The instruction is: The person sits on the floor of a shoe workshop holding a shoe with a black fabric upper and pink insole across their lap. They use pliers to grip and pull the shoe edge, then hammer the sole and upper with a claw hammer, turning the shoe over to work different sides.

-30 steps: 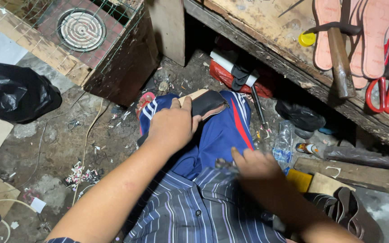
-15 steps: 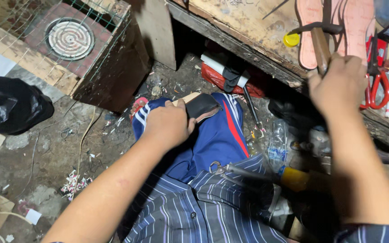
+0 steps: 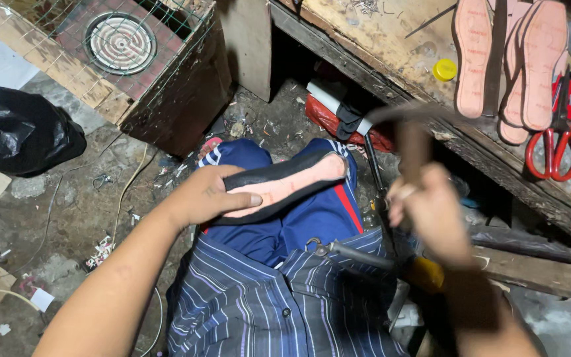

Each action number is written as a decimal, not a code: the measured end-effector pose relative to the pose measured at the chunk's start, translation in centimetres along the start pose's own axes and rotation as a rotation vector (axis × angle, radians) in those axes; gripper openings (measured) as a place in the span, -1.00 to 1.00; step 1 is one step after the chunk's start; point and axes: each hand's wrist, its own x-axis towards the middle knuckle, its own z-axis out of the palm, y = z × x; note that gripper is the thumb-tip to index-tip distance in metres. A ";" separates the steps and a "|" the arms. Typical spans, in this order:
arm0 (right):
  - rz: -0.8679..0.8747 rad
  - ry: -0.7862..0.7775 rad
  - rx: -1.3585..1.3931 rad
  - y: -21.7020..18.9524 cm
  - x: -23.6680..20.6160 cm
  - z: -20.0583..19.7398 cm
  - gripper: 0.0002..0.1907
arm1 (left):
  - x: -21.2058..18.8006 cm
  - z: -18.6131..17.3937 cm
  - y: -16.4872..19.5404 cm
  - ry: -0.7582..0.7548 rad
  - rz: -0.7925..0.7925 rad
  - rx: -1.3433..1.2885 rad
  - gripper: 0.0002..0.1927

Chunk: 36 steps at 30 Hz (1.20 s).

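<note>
Left hand (image 3: 209,195) pins the shoe sole (image 3: 285,185) flat on the knee, right hand (image 3: 431,211) fisted round a hammer (image 3: 408,135) (blurry): hammering step, needs a square hit.

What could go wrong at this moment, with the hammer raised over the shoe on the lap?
1. The left hand pins the shoe with its thumb across the sole, so a stray blow from the hammer could hit the thumb.
2. The shoe rests on the knees, not a firm surface; it may shift when struck.
3. Pliers lie loose on the lap and might slide off.
</note>
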 end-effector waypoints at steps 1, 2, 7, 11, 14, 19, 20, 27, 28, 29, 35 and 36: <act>0.114 -0.038 -0.067 0.2 -1.5 1.5 -0.89 | 0.4 -0.2 -0.3 -0.007 0.034 -0.048 -0.51; 0.226 -0.077 -0.134 0.3 -2.8 2.7 -0.87 | 0.6 -0.3 -0.6 -0.024 0.043 -0.068 -0.51; -0.369 -0.025 -0.381 1.2 -4.8 5.9 -0.85 | 0.7 0.1 -1.5 -0.064 0.027 -0.165 -0.55; -0.193 -0.137 -0.627 1.3 -3.8 7.9 -0.52 | 0.6 0.0 -1.7 -0.050 0.015 -0.146 -0.57; 0.056 -0.175 -0.755 0.2 -3.2 9.9 -0.56 | 0.3 -0.1 -2.0 -0.016 0.009 -0.076 -0.60; 0.087 -0.313 -0.701 -2.4 -3.3 12.1 -0.55 | 0.4 -0.1 -2.6 -0.038 0.072 -0.227 -0.60; 0.099 -0.340 -0.715 -2.7 -3.4 11.9 -0.56 | 0.4 -0.1 -2.7 -0.042 0.053 -0.235 -0.61; -0.095 -0.169 -0.402 -3.3 -4.4 10.7 -0.68 | 0.6 -0.2 -3.2 -0.027 0.054 -0.170 -0.65; -0.034 -0.227 -0.599 -3.6 -4.3 10.8 -0.68 | 0.7 -0.2 -3.2 -0.012 0.047 -0.145 -0.65; 0.024 -0.289 -0.794 -3.9 -4.1 11.0 -0.67 | 0.6 -0.2 -3.2 -0.017 0.055 -0.184 -0.65; -0.417 -0.148 -0.496 -5.6 -4.7 11.5 -0.81 | 0.2 -0.2 -3.1 -0.005 0.045 -0.162 -0.64; -0.252 -0.226 -0.631 -5.5 -4.6 11.7 -0.78 | 0.1 -0.2 -3.2 0.005 0.029 -0.116 -0.63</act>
